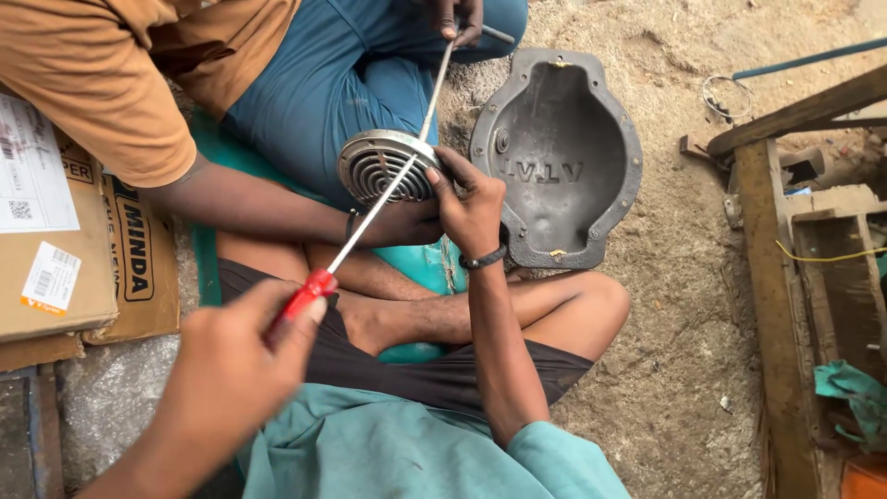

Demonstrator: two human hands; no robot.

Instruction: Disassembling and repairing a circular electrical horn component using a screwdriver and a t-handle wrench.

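My left hand (236,370) is closed around the red handle of a long screwdriver (308,294). Its thin shaft runs up and right to a round ribbed metal disc (374,166). My right hand (471,208) grips the disc's right edge over my crossed legs. A co-worker in an orange shirt sits opposite. One of that person's hands (407,222) holds the disc from below. The other hand (457,18), at the top, holds a thin metal rod (439,88) that slants down to the disc.
A grey cast-metal cover (564,157) lies hollow side up on the sandy ground to the right of the disc. Cardboard boxes (65,240) sit at the left. A wooden frame (785,277) with a teal rag (855,393) stands at the right, and a wire loop (721,92) lies at the top right.
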